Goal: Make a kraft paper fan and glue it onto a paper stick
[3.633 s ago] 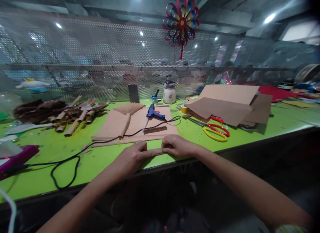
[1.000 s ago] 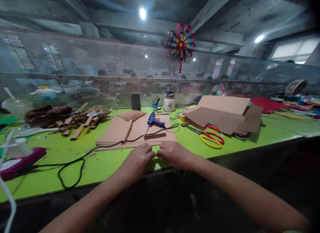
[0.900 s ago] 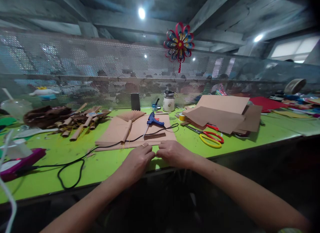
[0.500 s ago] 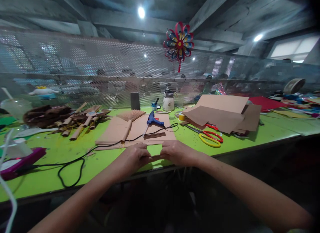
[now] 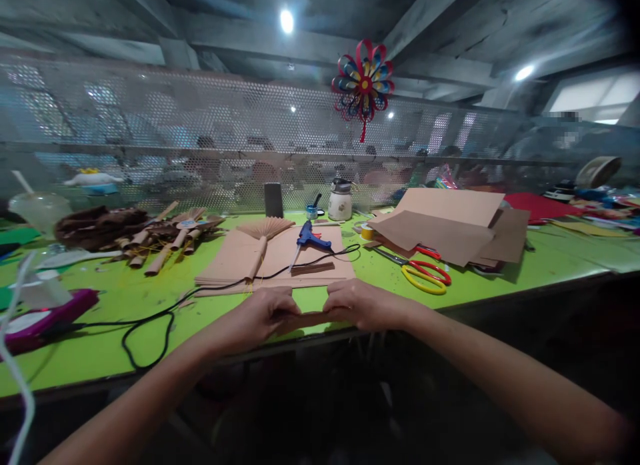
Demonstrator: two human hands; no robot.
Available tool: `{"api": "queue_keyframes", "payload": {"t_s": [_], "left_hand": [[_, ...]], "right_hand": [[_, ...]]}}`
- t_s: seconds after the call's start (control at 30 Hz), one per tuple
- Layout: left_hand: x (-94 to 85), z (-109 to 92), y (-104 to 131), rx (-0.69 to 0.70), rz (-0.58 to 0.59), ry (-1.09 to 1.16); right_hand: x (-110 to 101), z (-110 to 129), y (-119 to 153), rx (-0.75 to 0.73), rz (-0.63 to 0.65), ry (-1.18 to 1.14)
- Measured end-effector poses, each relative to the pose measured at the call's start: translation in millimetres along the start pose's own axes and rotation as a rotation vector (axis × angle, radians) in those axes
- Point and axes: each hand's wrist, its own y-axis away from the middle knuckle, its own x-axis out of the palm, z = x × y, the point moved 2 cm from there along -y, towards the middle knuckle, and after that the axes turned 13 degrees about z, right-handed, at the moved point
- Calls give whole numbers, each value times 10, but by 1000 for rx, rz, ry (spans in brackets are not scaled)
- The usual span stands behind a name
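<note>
A narrow strip of brown paper [image 5: 313,318] is stretched between my hands at the front edge of the green table. My left hand [image 5: 267,315] pinches its left end and my right hand [image 5: 357,304] pinches the right end. Behind them lie brown paper sheets [image 5: 223,258], bearing a pleated paper fan [image 5: 265,230], a blue glue gun [image 5: 314,237] and a small stack of folded paper [image 5: 314,268]. Scissors with red and yellow handles [image 5: 425,278] rest to the right of my right hand.
Larger brown sheets [image 5: 435,232] are piled at the right. A black cord [image 5: 150,315] runs left to a purple power strip [image 5: 75,315]. Rolled paper pieces [image 5: 160,255] lie at the left; a white jar [image 5: 340,202] stands at the back. A metal mesh partition [image 5: 225,118] rises behind.
My hands have moved slightly apart, and more of the brown strip shows between them. The whole view has shifted a little, with the table things appearing farther right.
</note>
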Motion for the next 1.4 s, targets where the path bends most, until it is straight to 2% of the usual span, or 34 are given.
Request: {"api": "queue_keyframes", "payload": {"t_s": [0.27,0.43,0.63,0.87,1.0,1.1,1.2,1.4], "left_hand": [[76,54,11,-1,-9,-4],[82,140,39,-48,-54,-58],[31,53,74,-17,-21,-10],[60,117,104,-4,-17,12],[27,71,106,-34,-7,-29],[-21,24,90,-51,16,-45],[-36,19,44,-52,22,-78],[69,80,-93,-51,3,-131]], "right_hand": [[-11,10,54,74,35,-22],[10,-35,126,67,-10,-69],[35,-33,162,69,-24,-109],[19,-78,172,124,-32,-143],[-16,-96,157,174,-35,-144],[11,-108,119,219,-5,-127],[62,-109,57,195,8,-83],[97,-106,-31,177,5,-68]]}}
